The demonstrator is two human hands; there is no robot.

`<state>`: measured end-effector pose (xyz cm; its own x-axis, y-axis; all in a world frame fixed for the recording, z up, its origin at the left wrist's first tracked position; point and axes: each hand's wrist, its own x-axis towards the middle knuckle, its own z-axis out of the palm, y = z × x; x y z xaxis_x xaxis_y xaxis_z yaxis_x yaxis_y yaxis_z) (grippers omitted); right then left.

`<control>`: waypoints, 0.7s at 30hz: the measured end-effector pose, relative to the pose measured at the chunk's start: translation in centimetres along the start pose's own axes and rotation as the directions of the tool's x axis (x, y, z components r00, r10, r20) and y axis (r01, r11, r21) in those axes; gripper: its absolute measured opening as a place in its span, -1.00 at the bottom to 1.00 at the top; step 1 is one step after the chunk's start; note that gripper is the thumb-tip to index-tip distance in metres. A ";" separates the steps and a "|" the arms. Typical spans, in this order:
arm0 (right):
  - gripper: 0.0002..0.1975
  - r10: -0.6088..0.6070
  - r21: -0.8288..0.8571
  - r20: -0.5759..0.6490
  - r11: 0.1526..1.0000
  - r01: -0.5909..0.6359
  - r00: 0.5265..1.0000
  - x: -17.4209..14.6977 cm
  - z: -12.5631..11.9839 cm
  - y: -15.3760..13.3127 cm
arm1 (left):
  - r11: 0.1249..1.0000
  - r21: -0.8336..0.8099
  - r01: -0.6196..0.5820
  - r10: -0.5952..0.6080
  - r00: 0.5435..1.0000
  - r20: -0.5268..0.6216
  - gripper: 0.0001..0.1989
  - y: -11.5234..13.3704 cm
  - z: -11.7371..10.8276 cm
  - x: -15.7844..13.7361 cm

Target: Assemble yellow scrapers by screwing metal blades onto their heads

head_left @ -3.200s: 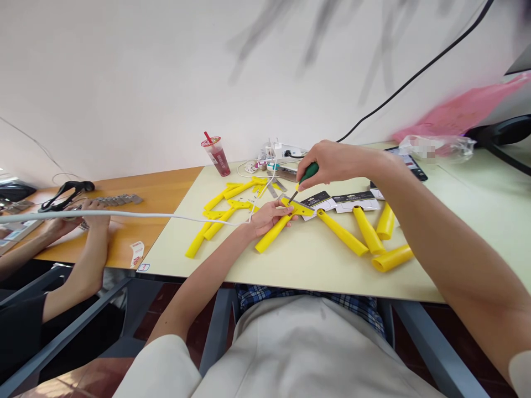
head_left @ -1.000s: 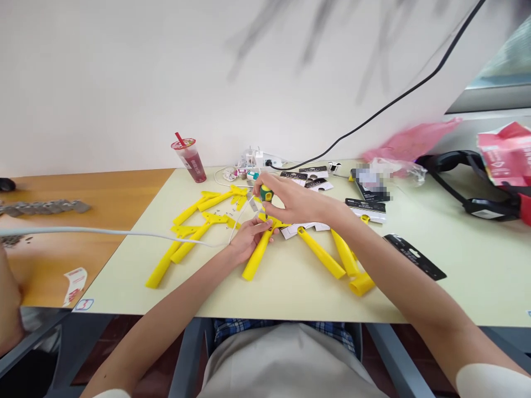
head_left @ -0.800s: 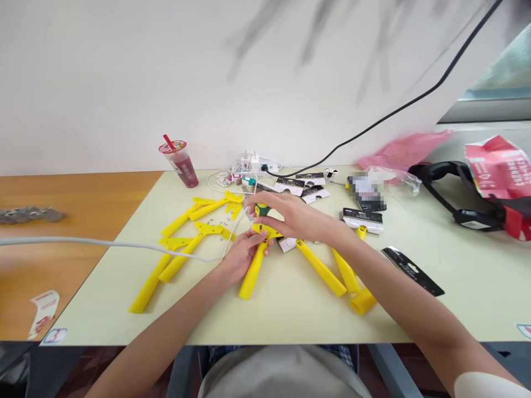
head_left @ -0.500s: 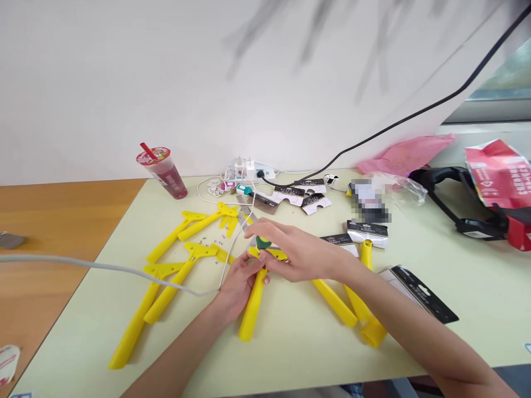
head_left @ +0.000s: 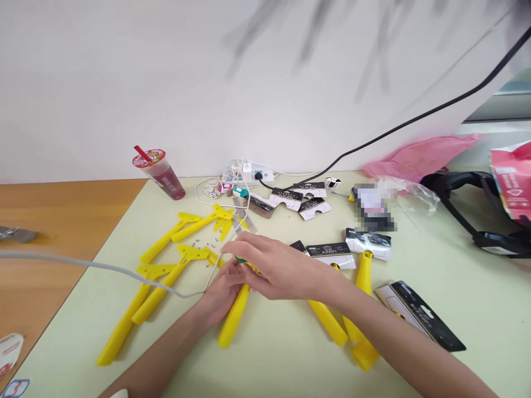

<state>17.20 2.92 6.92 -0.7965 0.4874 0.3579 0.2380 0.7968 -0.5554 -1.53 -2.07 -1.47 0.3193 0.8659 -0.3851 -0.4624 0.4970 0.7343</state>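
My left hand (head_left: 222, 293) is closed around the head end of a yellow scraper handle (head_left: 233, 323), whose grip points toward me. Over that end, my right hand (head_left: 282, 268) is closed on a green screwdriver (head_left: 239, 259); only a sliver of it shows between the fingers. The screwdriver's tip and most of the scraper head are hidden by my hands. To the left lie several similar yellow handles (head_left: 168, 290). Small screws (head_left: 212, 244) are scattered just beyond my left hand, near flat metal blades (head_left: 248, 220).
A tilted cup with red drink (head_left: 168, 179) stands at the back left. A power strip (head_left: 265, 174) sits by the wall. Black-and-white package cards (head_left: 331, 255) and more yellow handles (head_left: 327, 321) lie on the right. A grey cable (head_left: 124, 269) crosses the left side.
The view has shifted slightly, so my hands and the scraper handle appear farther left. My right hand has turned over the screwdriver and now covers more of it.
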 end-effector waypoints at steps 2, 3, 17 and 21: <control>-0.50 0.021 0.078 0.042 0.997 -0.024 0.999 -0.2 -0.2 0.1 | 1.000 -0.023 0.001 -0.001 1.000 -0.024 -0.69 0.2 0.0 0.1; -0.47 0.018 0.090 0.054 0.996 -0.023 0.998 -0.3 -0.2 0.4 | 0.999 -0.033 -0.001 0.000 0.999 -0.040 -0.68 0.3 0.0 0.1; -0.58 0.001 0.001 -0.088 1.000 -0.001 0.996 0.2 0.6 0.9 | 0.995 -0.073 -0.066 0.063 0.997 -0.047 -0.50 -0.4 -0.7 0.7; -0.73 0.000 -0.086 -0.161 0.996 -0.014 0.987 0.1 0.6 1.1 | 0.996 -0.048 -0.079 0.078 0.996 -0.034 -0.50 -0.5 -0.3 0.7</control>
<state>17.06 3.61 5.88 -0.6964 0.5387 0.4742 0.2964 0.8176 -0.4936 -1.38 -1.68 -2.26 0.2539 0.9033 -0.3459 -0.5253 0.4291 0.7348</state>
